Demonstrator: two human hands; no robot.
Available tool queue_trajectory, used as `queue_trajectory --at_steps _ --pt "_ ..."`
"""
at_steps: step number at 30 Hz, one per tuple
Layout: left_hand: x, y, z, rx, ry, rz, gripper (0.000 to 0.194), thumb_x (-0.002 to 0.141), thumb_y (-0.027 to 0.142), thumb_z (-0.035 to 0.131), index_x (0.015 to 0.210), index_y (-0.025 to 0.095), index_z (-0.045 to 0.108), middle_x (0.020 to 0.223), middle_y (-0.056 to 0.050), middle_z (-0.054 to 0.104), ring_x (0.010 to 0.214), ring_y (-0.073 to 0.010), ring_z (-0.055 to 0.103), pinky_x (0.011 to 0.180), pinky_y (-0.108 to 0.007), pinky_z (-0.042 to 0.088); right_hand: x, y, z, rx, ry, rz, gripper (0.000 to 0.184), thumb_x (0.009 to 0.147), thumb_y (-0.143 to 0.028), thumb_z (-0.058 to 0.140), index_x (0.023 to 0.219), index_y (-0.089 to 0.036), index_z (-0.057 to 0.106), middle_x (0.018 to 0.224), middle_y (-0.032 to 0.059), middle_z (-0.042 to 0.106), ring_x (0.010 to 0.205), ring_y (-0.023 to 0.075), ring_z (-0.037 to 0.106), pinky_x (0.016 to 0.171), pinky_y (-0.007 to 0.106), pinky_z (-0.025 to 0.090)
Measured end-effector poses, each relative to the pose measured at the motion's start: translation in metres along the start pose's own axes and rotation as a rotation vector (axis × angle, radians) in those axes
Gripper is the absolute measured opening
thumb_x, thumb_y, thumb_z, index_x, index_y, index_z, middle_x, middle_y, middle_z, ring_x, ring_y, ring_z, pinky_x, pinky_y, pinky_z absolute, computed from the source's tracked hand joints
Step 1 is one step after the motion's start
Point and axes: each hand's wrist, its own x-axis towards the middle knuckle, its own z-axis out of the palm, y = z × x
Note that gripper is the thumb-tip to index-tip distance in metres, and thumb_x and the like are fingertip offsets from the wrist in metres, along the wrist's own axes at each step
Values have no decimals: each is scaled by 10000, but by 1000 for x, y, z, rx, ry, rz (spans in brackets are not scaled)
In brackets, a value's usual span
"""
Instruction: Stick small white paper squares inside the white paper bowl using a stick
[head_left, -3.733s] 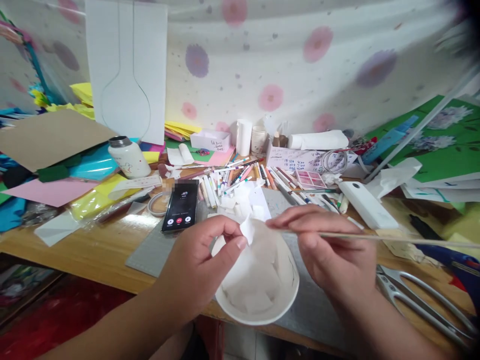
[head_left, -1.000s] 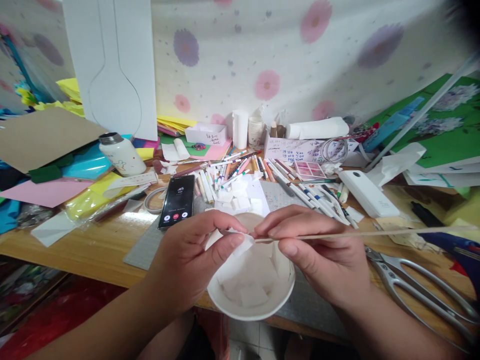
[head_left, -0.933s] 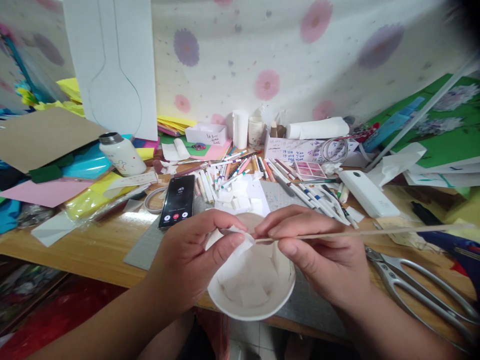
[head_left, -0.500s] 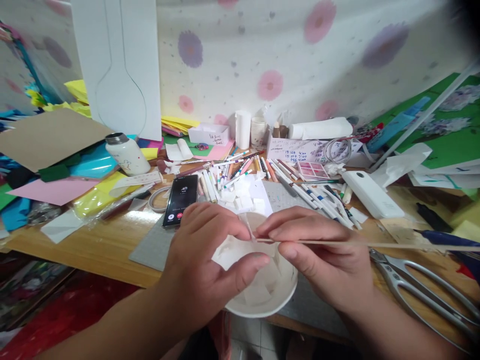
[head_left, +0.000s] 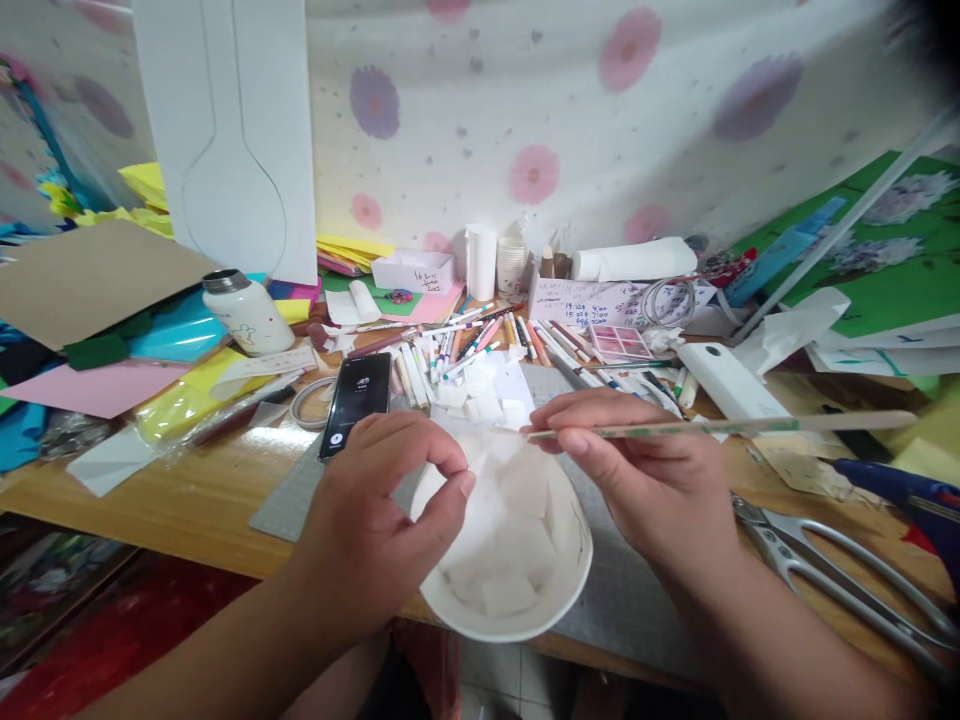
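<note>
My right hand (head_left: 645, 450) is closed on a thin wooden stick (head_left: 817, 424) with green marks, held almost level. The stick's left tip reaches over the far rim of a white bowl (head_left: 570, 575). Pale paper pieces (head_left: 510, 592) lie inside the bowl. Left of the bowl, my left hand (head_left: 390, 510) pinches thumb and index finger together above its left edge. A whitish blur lies between that pinch and the stick's tip; whatever the fingers hold is too small to tell.
A black phone (head_left: 358, 402) and a tape roll (head_left: 313, 400) lie at left, beyond them a white bottle (head_left: 247, 312). Several markers (head_left: 480, 335) spread across the back. Scissors (head_left: 825, 570), a blue glue gun (head_left: 900, 485) and a white power bank (head_left: 731, 382) are at right.
My hands have drawn apart. The left moved left and its fingertips closed together; the right raised the stick's far end, bringing more of the stick into view.
</note>
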Motion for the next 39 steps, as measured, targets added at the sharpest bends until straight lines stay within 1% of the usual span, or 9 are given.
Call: queue_trajectory --at_steps 5,11,17,20,23,27,33,36,39 --pt "0 -10 -5 -26 -60 -25 164 855 155 568 711 231 585 688 44 660 672 -167 634 742 -345 442 0 12 -3 30 114 133 82 927 -244 756 867 -242 811 850 32 807 818 198 757 715 323 641" --pt "-6 -14 -2 -47 -93 -9 157 859 175 585 719 246 597 725 21 658 766 -206 627 778 -368 429 -1 15 -1 117 128 170 60 903 -243 784 859 -236 824 844 38 805 799 191 751 690 306 644" --pt "-7 -13 -5 -148 -94 -69 148 876 168 583 750 244 603 752 19 656 779 -196 626 758 -343 450 0 18 -3 245 172 199 57 905 -223 800 875 -253 838 881 19 805 786 146 748 695 246 646" --pt "-5 -9 -7 -228 -74 -129 145 862 178 594 731 240 600 772 14 664 775 -189 630 738 -323 468 2 15 -3 257 209 215 47 887 -225 815 853 -246 838 869 25 809 765 153 756 674 250 657" --pt "-5 -6 -7 -355 -37 -278 164 861 196 591 702 234 596 805 6 683 770 -179 636 708 -295 491 3 12 -2 295 252 240 36 869 -222 829 837 -236 835 859 22 812 732 146 765 661 235 664" --pt "-8 -6 -4 -451 14 -385 173 872 173 598 711 235 595 866 10 713 814 -171 662 758 -291 514 -2 11 -1 348 162 210 59 908 -207 798 905 -249 839 924 7 812 778 121 766 700 197 661" --pt "-5 -4 -6 -381 -64 -185 178 819 141 687 666 210 629 1276 -67 706 1064 -237 685 978 -387 503 -10 1 5 274 -32 73 152 942 -153 758 968 -275 845 946 -6 815 962 128 754 894 221 614" --pt "-4 -1 -4 -520 -55 -185 205 800 93 681 644 209 617 1185 -60 751 1024 -224 713 927 -353 534 -10 -4 7 291 -78 91 178 935 -138 760 993 -282 847 933 -9 816 938 132 764 887 230 616" --pt "-5 -1 0 -671 43 -245 201 773 51 691 675 221 647 914 -15 749 910 -192 724 851 -303 554 -9 -6 8 352 -84 109 193 939 -147 757 1019 -299 844 939 -12 820 934 133 768 866 231 623"
